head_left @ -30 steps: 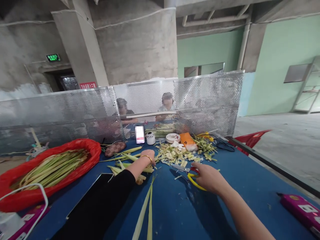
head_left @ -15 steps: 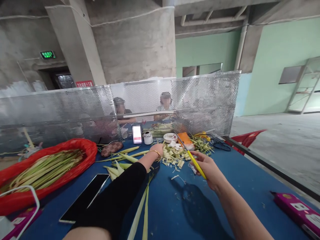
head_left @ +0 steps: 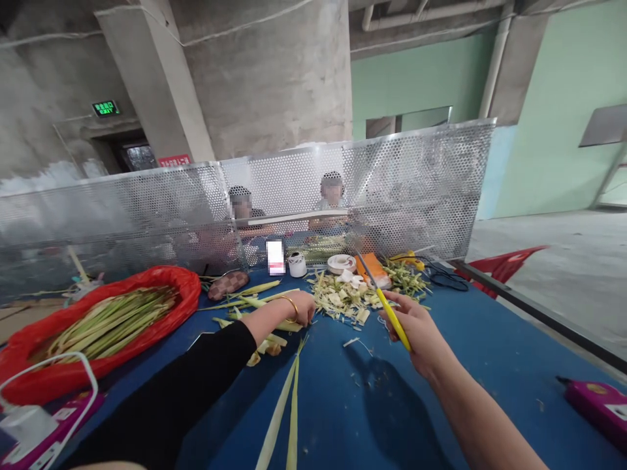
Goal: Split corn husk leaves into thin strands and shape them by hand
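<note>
My left hand [head_left: 304, 308], wearing a gold bangle, is closed beside the pale green leaves [head_left: 289, 324]; what its fingers grip is hidden. Under its wrist lie short leaf stubs [head_left: 269, 346]. In my right hand [head_left: 409, 320] is a yellow-handled tool [head_left: 394, 320] with a long narrow metal blade, pointing up and away from me. The blade's tip is over the far side of a heap of cut pale green pieces [head_left: 340, 299]. Two long leaf strips [head_left: 281, 411] run along the blue tabletop [head_left: 328, 405] toward me.
A red bag [head_left: 189, 287] of long green stalks [head_left: 117, 323] stands at left. Behind the heap are a white tape roll [head_left: 341, 263], a white canister [head_left: 296, 264], an orange packet [head_left: 375, 267] and a phone [head_left: 275, 258]. A perforated metal screen [head_left: 416, 196] borders the back; people sit beyond it.
My left hand has drawn back from the edge of the cut heap, toward me and slightly left. My right hand still holds the yellow-handled tool. The view has shifted slightly.
</note>
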`<state>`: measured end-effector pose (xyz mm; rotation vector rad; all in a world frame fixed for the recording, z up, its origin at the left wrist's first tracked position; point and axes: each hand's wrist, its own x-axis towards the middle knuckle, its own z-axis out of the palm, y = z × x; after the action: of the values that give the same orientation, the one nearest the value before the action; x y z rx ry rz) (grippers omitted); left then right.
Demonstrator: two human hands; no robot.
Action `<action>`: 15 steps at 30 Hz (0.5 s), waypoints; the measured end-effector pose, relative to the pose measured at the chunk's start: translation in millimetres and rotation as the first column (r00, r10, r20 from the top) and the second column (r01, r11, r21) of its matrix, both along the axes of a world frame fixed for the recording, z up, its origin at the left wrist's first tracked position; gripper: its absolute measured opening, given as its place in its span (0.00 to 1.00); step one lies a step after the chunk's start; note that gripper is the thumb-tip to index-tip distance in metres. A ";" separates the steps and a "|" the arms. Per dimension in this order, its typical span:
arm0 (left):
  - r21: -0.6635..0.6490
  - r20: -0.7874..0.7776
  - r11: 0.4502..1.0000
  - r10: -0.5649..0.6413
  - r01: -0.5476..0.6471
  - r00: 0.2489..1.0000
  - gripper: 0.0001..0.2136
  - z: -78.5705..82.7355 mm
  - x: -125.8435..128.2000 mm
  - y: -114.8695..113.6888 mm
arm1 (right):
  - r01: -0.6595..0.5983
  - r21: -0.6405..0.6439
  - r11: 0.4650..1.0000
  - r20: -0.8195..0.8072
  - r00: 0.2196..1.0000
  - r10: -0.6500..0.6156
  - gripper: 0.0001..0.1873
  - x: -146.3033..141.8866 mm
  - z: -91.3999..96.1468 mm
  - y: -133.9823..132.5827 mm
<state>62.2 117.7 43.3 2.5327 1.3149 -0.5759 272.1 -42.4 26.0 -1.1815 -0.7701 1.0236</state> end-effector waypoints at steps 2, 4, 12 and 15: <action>0.012 -0.011 1.000 0.000 0.000 1.000 0.14 -2.3 7.1 -0.9 | 0.009 -0.006 1.000 0.002 1.000 -0.009 0.32 -0.7 0.3 0.1; 0.027 0.002 1.000 0.013 -0.013 1.000 0.14 -6.0 15.0 -0.6 | 0.021 -0.015 1.000 0.010 1.000 -0.021 0.32 -1.1 1.2 -0.2; 0.030 0.154 0.991 0.124 -0.130 0.980 0.14 -19.5 44.1 12.0 | 0.052 -0.025 0.998 0.050 0.997 -0.051 0.32 -1.9 -3.2 4.9; 0.061 0.278 0.984 0.143 -0.166 0.950 0.14 -18.0 51.6 18.3 | 0.053 -0.026 0.998 0.055 0.997 -0.051 0.31 -2.1 -5.4 5.9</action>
<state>113.9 136.1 25.3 2.4339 1.4405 -0.1357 270.0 -36.5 20.6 -1.2513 -0.7664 0.9647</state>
